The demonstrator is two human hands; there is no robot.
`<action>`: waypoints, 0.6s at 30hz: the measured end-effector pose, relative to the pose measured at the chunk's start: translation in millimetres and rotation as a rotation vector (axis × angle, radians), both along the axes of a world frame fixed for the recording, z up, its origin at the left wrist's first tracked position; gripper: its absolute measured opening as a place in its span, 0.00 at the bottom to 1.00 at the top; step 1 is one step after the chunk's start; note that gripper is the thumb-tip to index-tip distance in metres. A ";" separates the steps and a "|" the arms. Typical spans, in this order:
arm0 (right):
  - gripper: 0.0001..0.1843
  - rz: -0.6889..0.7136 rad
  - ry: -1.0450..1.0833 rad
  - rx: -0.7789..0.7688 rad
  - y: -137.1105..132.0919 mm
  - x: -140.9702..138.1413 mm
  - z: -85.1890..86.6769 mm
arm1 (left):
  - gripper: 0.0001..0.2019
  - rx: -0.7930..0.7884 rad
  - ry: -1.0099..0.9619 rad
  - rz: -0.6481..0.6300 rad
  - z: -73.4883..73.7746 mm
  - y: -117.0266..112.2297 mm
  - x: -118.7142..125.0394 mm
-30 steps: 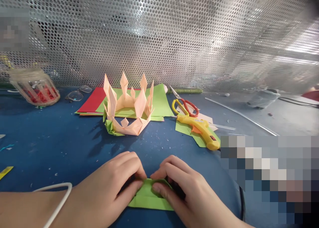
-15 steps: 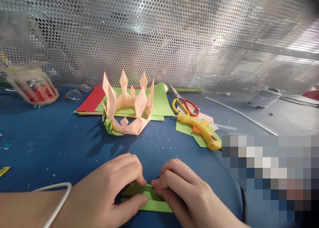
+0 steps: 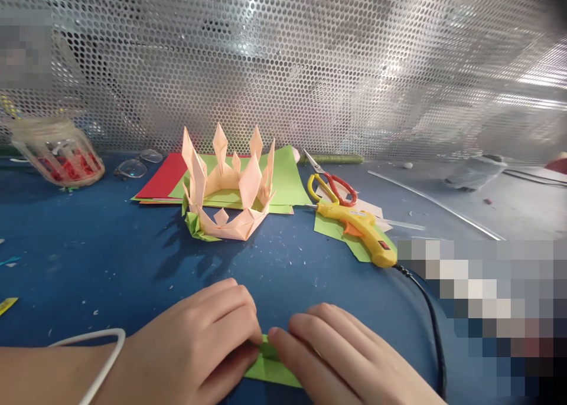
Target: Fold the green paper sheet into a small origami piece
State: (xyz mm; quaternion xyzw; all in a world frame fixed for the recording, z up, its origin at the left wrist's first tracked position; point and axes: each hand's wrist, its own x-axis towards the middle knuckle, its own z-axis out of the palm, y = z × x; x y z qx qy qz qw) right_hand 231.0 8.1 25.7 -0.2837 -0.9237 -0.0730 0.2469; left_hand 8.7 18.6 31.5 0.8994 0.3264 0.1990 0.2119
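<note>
A strip of green paper [image 3: 274,369] lies on the blue table at the bottom middle, showing creases between my two hands. My left hand [image 3: 204,340] is closed at its left end, the fingers curled down with the thumb beneath them. On the right end rests my right hand [image 3: 341,352], its thumb pressed along the paper and its fingers bent close together over it. Both hands cover the strip's ends. Beyond them stands a peach folded-paper crown [image 3: 245,225] with tall points and a green folded piece [image 3: 199,227] at its left front.
Behind the crown lie red paper [image 3: 162,177] and green sheets [image 3: 287,183]. Scissors [image 3: 332,188] and a yellow glue gun [image 3: 361,222], its black cord [image 3: 427,304] trailing down, are at right. A jar [image 3: 59,151] and glasses [image 3: 133,167] sit left, before a perforated metal screen [image 3: 248,56].
My left thumb has drawn in under the fingers. My right hand has shifted slightly down and flattened over the strip. The paper's upper fold shows less between the hands.
</note>
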 end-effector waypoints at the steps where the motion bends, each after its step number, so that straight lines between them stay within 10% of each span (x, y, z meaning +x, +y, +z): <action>1: 0.13 0.002 0.020 -0.033 0.9 0.2 -2.1 | 0.11 -0.009 -0.003 0.001 -0.1 0.5 0.0; 14: 0.06 -0.012 0.155 -0.515 6.2 4.0 -6.0 | 0.09 -0.102 0.049 -0.009 1.0 0.2 -0.1; 18: 0.08 0.061 0.191 -0.409 5.3 0.5 -10.5 | 0.11 -0.076 0.019 -0.001 4.1 0.0 0.2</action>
